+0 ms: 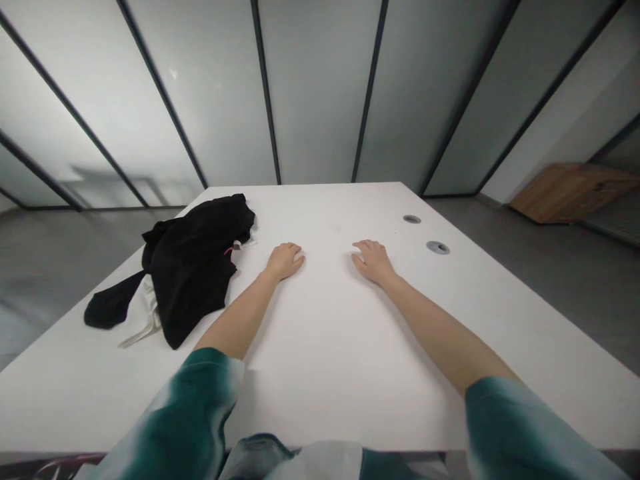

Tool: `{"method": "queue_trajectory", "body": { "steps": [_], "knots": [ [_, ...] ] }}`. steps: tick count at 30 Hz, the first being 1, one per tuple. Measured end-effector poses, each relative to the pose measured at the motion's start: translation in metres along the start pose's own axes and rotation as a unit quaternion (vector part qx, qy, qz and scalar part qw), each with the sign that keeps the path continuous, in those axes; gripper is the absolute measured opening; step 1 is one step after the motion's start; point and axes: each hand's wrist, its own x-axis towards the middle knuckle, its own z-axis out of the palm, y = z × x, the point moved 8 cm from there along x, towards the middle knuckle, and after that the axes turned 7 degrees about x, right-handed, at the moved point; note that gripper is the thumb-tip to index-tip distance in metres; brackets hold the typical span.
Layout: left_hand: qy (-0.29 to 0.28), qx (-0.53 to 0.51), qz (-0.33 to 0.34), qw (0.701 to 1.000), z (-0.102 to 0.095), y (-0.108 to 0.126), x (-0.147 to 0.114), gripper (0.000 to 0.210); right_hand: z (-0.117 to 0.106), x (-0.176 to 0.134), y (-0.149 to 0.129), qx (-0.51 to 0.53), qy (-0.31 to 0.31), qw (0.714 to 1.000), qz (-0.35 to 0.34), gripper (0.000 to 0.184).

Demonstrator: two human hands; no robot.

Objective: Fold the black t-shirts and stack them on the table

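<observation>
My left hand point(286, 260) rests palm down on the white table point(330, 347), its thumb apart from its fingers and nothing in it. Across from it, my right hand point(373, 261) lies on the tabletop in the same way, fingers stretched towards the middle and holding nothing. A stretch of bare table separates the two hands. To the left of my left hand, a crumpled pile of black clothing point(195, 257) lies on the table, not touched by either hand. White cloth point(145, 310) with a strap-like end pokes out from under the black fabric, and a small pink bit point(229, 251) shows at its right edge.
Two round grommets point(412, 219) are set in the tabletop on the right. Frosted glass panels point(320, 93) with dark frames stand behind the table's far edge. A wooden cabinet point(570, 192) is on the floor at the far right.
</observation>
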Motion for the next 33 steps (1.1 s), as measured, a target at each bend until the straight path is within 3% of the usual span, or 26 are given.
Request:
{"method": "queue_trajectory", "body": {
  "steps": [5,14,21,33],
  "knots": [
    [0.011,-0.01,-0.012,1.0,0.001,-0.007,-0.006,0.051,0.005,-0.006,0.016,-0.008,-0.019,1.0,0.02,0.051],
    [-0.143,0.025,0.001,0.989,0.031,0.006,-0.012,0.087,0.037,-0.013,0.015,-0.036,-0.171,0.982,0.067,0.08],
    [-0.145,0.02,-0.004,0.989,0.032,0.006,-0.012,0.095,0.045,-0.015,0.017,-0.043,-0.212,0.972,0.095,0.096],
    [-0.141,0.027,0.007,0.99,0.03,0.008,-0.013,0.092,0.04,-0.018,0.014,-0.05,-0.219,0.97,0.097,0.094]
  ]
}}
